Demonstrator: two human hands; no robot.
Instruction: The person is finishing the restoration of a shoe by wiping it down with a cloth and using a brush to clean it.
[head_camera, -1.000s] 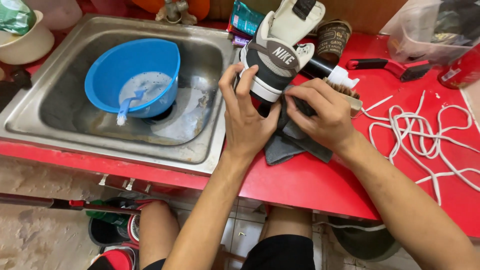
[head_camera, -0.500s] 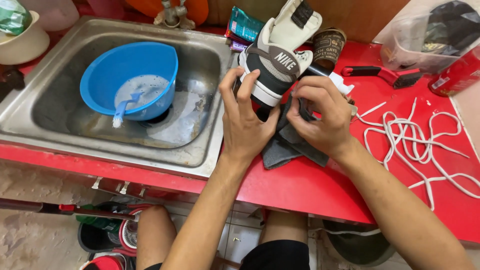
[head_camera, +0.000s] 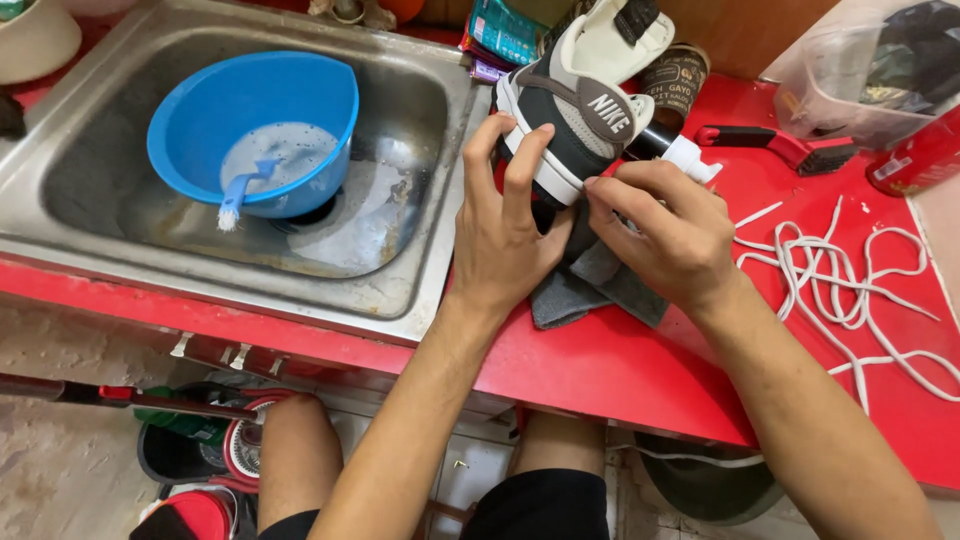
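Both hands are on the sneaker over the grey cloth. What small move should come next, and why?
Probably rub the grey cloth along the sneaker sole edge: the left hand already steadies it, and the right hand presses there.

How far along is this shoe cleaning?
Done, by the look of it: the white laces are out and lie loose on the red counter, and the blue bowl in the sink holds soapy water with a small brush. In hand: both the left hand and right hand hold the grey and white shoe over a grey cloth. How much cleaning remains cannot be told.
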